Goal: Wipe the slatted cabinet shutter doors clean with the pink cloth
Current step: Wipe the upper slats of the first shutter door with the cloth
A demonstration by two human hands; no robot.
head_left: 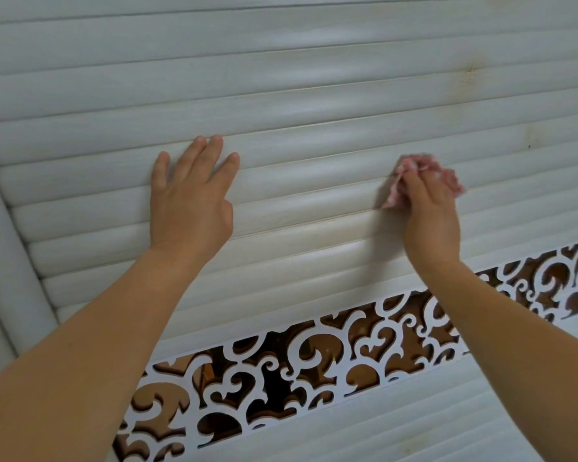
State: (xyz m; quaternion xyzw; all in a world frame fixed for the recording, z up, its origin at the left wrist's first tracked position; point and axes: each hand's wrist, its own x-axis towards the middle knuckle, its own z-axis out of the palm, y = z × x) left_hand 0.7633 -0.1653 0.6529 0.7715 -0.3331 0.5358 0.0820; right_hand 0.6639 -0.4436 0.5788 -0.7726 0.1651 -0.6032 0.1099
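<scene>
Two bare forearms reach up past a white scrollwork panel (331, 355). The left hand (189, 198) presses flat, fingers straight, on the slatted shutter door (281, 95); the right hand (429, 211) grips the bunched pink cloth (414, 168) against the slats.

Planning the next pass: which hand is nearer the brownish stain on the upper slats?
Right. The right hand, gripping the pink cloth, sits below and slightly left of the brownish stain. The left hand lies flat on the slats, far to the stain's left.
</scene>
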